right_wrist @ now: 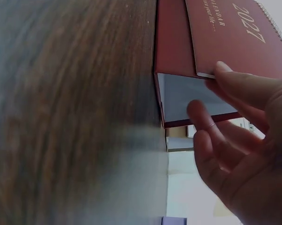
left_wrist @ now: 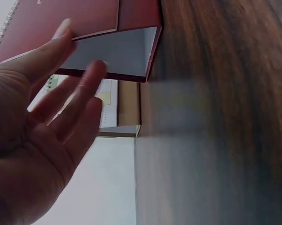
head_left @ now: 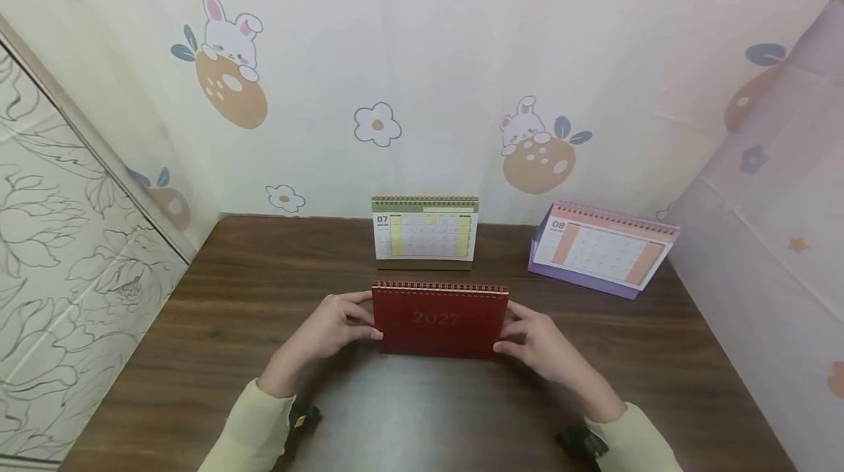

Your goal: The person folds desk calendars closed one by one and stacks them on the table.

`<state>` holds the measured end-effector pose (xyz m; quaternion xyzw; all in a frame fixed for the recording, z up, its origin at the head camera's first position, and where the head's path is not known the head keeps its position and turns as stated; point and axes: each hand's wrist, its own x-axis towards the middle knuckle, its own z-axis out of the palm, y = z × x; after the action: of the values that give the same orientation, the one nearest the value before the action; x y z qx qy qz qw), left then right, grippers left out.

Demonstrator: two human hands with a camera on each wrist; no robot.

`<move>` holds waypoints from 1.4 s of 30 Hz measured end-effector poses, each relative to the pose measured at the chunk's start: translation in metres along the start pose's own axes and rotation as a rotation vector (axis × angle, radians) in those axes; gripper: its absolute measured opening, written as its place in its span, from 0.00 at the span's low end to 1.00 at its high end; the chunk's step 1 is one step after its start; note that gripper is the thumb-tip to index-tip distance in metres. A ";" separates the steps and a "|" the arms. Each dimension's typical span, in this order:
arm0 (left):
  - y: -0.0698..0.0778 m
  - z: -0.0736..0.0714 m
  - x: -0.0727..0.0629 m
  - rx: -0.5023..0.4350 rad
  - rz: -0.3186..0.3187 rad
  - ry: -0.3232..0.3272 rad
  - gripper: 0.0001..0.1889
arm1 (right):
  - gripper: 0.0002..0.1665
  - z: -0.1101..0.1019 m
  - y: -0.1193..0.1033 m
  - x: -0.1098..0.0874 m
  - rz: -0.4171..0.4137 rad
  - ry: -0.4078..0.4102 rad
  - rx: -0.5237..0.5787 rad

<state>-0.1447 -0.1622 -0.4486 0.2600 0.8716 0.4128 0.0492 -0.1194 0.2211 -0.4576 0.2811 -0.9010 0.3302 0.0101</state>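
Observation:
A red desk calendar (head_left: 440, 325) marked 2027 stands upright on the table, its spiral binding along the top. At its left end my left hand (head_left: 339, 325) grips it, thumb at the front edge and fingers toward the back. My right hand (head_left: 530, 340) holds the opposite end in the same way. Both wrist views show the calendar's hollow triangular side, with the left thumb (left_wrist: 61, 35) and the right thumb (right_wrist: 225, 70) at the front cover's edge. Fingertips behind the calendar are partly hidden.
Behind it stands a green and yellow July calendar (head_left: 427, 234). A purple-based August calendar (head_left: 603, 248) sits angled at the back right. The dark wooden table (head_left: 231, 296) meets a patterned wall covering (head_left: 316, 54), with a flower-patterned panel (head_left: 59, 274) on the left.

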 end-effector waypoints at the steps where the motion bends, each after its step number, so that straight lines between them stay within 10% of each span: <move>1: 0.000 0.001 0.000 0.013 -0.003 -0.010 0.06 | 0.10 0.000 0.000 0.000 0.002 -0.020 -0.002; 8: 0.000 0.006 0.000 0.183 0.003 -0.118 0.05 | 0.09 0.001 -0.002 -0.001 -0.015 -0.086 -0.012; 21: 0.002 0.007 -0.001 0.239 0.001 -0.096 0.04 | 0.09 0.002 -0.004 0.000 -0.002 -0.078 -0.023; 42: 0.021 -0.009 -0.006 0.081 -0.034 -0.006 0.05 | 0.09 -0.008 -0.013 0.000 0.044 0.037 0.017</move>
<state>-0.1339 -0.1601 -0.4279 0.2482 0.8916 0.3756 0.0483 -0.1147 0.2180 -0.4436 0.2548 -0.9038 0.3434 0.0172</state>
